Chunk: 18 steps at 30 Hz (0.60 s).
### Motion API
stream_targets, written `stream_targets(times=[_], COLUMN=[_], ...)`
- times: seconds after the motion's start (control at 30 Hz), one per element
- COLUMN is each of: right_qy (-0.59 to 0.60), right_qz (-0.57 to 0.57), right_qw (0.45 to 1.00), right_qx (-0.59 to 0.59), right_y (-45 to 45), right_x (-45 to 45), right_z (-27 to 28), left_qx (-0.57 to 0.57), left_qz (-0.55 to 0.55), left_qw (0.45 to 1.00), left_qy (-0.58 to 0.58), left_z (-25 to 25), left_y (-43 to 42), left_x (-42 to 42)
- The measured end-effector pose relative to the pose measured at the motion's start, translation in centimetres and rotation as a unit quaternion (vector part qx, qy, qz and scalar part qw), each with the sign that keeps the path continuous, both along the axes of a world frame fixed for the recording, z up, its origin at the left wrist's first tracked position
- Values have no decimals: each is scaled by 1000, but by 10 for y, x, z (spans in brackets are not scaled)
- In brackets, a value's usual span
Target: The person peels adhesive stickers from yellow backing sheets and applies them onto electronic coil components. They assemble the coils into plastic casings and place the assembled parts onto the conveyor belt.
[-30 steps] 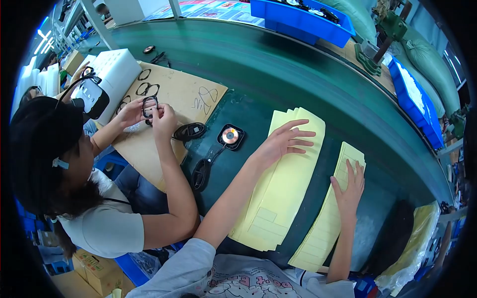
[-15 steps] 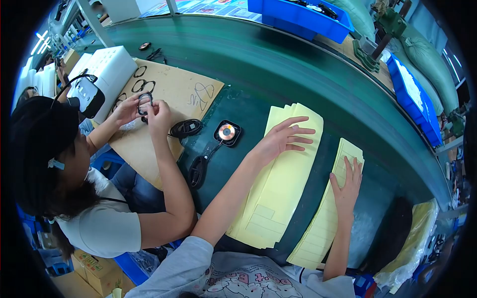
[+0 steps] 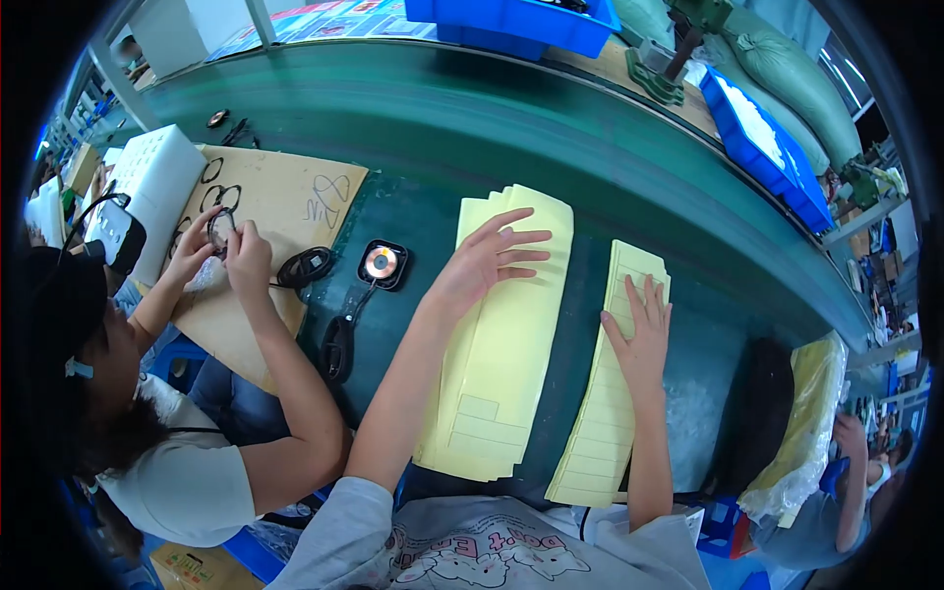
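Note:
My left hand (image 3: 489,262) is over the upper part of a wide stack of pale yellow sheets (image 3: 506,369). Its fingers are spread and it holds nothing; whether it touches the top sheet I cannot tell. On a narrower yellow stack (image 3: 590,433), marked with several crosswise lines, rests my right hand (image 3: 644,339), fingers apart and lying flat. Both stacks lie side by side on the green table, slightly fanned at their edges. Left of the wide stack sits a round coppery disc in a black square holder (image 3: 382,264), its coiled black cable (image 3: 337,346) beside it.
At my left a co-worker's hands (image 3: 236,246) hold a thin black ring above a brown board (image 3: 285,202). A white foam block (image 3: 157,187) stands beyond. Blue bins (image 3: 767,147) line the far side of the green belt (image 3: 413,108). Plastic-wrapped yellow material (image 3: 801,413) is at right.
The whole view has swung right, so the table's things appear further left. My left hand's fingers look more widely spread; my right hand stays on the narrow stack. Another person shows at the far right.

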State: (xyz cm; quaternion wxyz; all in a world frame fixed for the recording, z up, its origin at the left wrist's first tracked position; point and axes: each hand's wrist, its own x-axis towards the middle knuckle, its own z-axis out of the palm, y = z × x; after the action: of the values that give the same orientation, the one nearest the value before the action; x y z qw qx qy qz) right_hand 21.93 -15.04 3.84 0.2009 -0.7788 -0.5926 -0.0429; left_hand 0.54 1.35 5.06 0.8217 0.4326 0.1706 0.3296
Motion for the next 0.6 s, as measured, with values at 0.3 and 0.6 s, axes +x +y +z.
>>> stream_targets(times=[0.3, 0.6], right_qy=[4, 5], right_qz=[2, 4], right_qw=[1000, 999], right_qx=[14, 48], right_y=[0, -1], right_x=[1, 1], right_z=[0, 3], left_qx=[9, -4], left_qz=[1, 2], left_qw=[1000, 1000], left_qy=[4, 9], left_z=[-1, 0], left_y=[-1, -4], left_x=[0, 6])
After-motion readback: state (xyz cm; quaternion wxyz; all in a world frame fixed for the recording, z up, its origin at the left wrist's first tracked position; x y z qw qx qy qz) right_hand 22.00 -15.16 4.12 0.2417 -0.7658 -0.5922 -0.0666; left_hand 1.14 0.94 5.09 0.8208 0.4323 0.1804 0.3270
